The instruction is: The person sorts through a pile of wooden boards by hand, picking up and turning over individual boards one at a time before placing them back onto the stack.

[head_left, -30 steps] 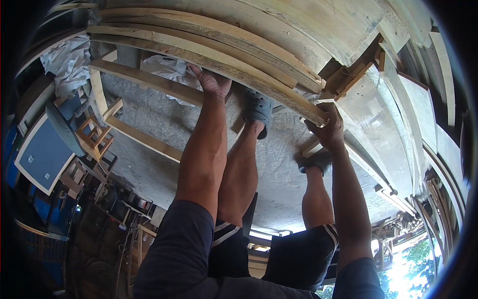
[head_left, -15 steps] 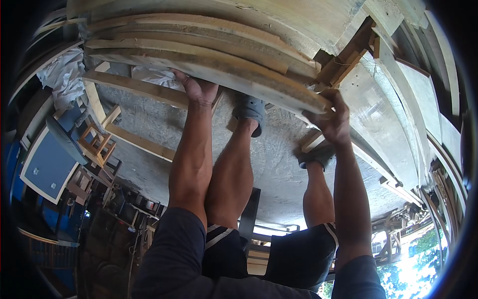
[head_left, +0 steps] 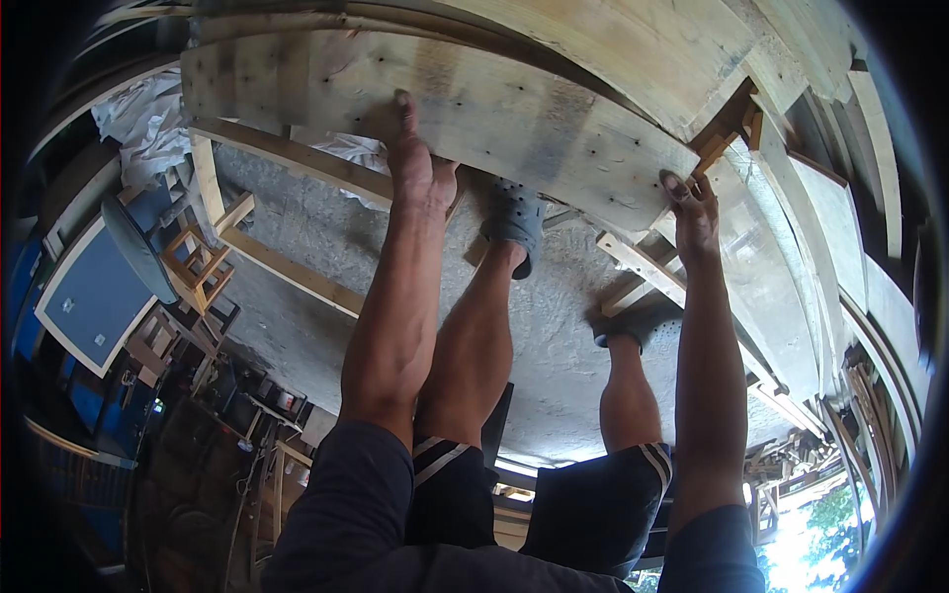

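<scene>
A long wooden plank (head_left: pixel 554 138), its broad face dotted with small dark holes, is tilted up toward me. My left hand (head_left: pixel 420 168) grips its lower edge left of the middle, thumb laid on the face and the other fingers hidden behind. At the plank's right end my right hand (head_left: pixel 696 203) is closed round the corner, with the thumb in front. Directly behind the plank lie other boards (head_left: pixel 583 49).
Below the plank, a wooden frame (head_left: pixel 287 272) lies on the concrete floor (head_left: pixel 326 222) near my shoes (head_left: pixel 512 212). Crumpled white sheeting (head_left: pixel 143 119) and a small wooden stool (head_left: pixel 198 267) are at the left. Long boards (head_left: pixel 781 227) lean at the right.
The plank has turned from showing mostly its edge to showing its broad, holed face. Both hands have shifted slightly right with it, and both thumbs now show on its face.
</scene>
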A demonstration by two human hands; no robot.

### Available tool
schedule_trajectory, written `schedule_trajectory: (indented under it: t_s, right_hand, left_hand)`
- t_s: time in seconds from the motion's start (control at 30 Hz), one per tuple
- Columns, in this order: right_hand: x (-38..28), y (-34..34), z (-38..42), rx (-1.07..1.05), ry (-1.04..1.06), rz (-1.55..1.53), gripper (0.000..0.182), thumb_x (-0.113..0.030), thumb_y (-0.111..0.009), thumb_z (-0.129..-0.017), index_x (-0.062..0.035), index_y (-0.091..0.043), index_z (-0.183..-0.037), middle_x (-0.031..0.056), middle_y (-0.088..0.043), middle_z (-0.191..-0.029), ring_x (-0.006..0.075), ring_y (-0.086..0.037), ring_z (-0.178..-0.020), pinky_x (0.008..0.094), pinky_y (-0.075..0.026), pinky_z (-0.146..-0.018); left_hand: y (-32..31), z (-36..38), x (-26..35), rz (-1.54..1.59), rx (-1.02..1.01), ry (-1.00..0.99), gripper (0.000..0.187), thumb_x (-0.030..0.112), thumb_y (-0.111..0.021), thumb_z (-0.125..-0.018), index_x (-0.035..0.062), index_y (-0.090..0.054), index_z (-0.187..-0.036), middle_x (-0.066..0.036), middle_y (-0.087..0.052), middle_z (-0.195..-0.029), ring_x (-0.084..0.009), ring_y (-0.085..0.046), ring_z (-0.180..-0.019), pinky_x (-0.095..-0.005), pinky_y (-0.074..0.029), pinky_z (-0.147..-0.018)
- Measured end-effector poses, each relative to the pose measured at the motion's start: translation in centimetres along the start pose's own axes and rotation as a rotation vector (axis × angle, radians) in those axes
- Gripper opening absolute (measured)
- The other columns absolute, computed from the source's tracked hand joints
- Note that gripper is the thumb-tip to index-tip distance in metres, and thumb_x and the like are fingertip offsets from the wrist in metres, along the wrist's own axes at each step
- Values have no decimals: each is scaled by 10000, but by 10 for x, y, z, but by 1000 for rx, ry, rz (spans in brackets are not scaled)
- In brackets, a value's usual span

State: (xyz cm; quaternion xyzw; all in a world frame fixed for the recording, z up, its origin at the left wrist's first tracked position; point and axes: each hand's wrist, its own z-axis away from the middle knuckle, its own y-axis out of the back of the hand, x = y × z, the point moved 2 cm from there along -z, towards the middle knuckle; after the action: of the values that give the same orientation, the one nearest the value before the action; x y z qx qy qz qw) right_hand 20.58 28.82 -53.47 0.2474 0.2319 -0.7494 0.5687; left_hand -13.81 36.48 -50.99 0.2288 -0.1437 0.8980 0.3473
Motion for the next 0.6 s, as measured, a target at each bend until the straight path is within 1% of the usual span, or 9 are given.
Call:
schedule_trajectory:
  t_s: [0.03, 0.1, 0.17, 0.23, 0.33, 0.37, 0.43, 0.5, 0.6]
  right_hand:
    - [2, -2, 3, 18, -22, -48, 596, -241, -756, -731, 22, -471, -1183, 118, -601, -1083, 204, -551, -1045, 335, -378, -962]
    - [11, -2, 9, 27, -81, -98, 593, -228, -745, -742, 33, -467, -1196, 118, -592, -1087, 202, -549, -1038, 340, -387, -949]
    - [19, -6, 15, 31, -55, -214, 548, -228, -736, -771, 11, -477, -1191, 104, -584, -1097, 206, -544, -1044, 347, -383, -957]
    - [23, -17, 18, 50, -43, -273, 517, -217, -724, -790, 1, -480, -1190, 97, -583, -1093, 206, -541, -1049, 350, -380, -961]
    - [16, -31, 26, 134, -29, -416, 392, -113, -632, -863, -30, -447, -1198, 76, -567, -1099, 194, -544, -1036, 342, -397, -940]
    - [11, -36, 28, 135, -19, -419, 392, -113, -623, -869, -35, -439, -1207, 76, -559, -1113, 192, -541, -1037, 342, -402, -935]
    - [4, -39, 22, 153, -2, -425, 392, -114, -613, -876, -39, -430, -1215, 76, -551, -1127, 190, -537, -1039, 342, -406, -929]
    - [-2, -38, 19, 121, 86, -416, 391, -107, -595, -884, -44, -429, -1232, 77, -543, -1135, 189, -525, -1059, 348, -409, -927]
    - [-4, -33, 17, 107, 73, -247, 427, -101, -597, -877, -32, -418, -1258, 93, -546, -1122, 191, -525, -1031, 314, -412, -910]
  left_hand:
    - [-3, 2, 5, -41, 6, -15, 702, 493, -654, -817, 113, -410, -1355, -73, -479, -1333, -239, -452, -1235, -471, -374, -1025]
    - [-7, -6, 10, -97, -22, -3, 696, 493, -658, -815, 117, -418, -1349, -70, -479, -1330, -237, -454, -1229, -474, -378, -1012]
    - [-11, -9, 15, -153, -41, 0, 690, 494, -662, -812, 121, -426, -1343, -67, -479, -1327, -235, -456, -1223, -477, -381, -999]
    - [-15, -6, 14, -240, 53, -31, 674, 489, -669, -812, 120, -442, -1328, -71, -470, -1332, -232, -445, -1226, -466, -388, -979]
    - [-17, 0, 17, -162, 5, 1, 624, 433, -685, -819, 117, -459, -1307, -70, -490, -1296, -232, -445, -1215, -453, -380, -988]
    - [-17, 5, 16, -165, 4, 9, 624, 433, -685, -819, 117, -459, -1307, -70, -490, -1296, -232, -445, -1215, -453, -380, -988]
    - [-21, 9, 15, -52, -90, -29, 584, 365, -690, -818, 111, -468, -1294, -57, -506, -1255, -227, -461, -1184, -427, -376, -999]
    - [-21, 6, 13, -60, -92, -13, 570, 347, -691, -815, 108, -473, -1284, -54, -506, -1244, -226, -464, -1174, -417, -375, -1003]
    - [-25, 4, 11, -108, -156, -14, 582, 339, -691, -815, 98, -467, -1296, -45, -487, -1266, -215, -449, -1191, -390, -376, -1009]
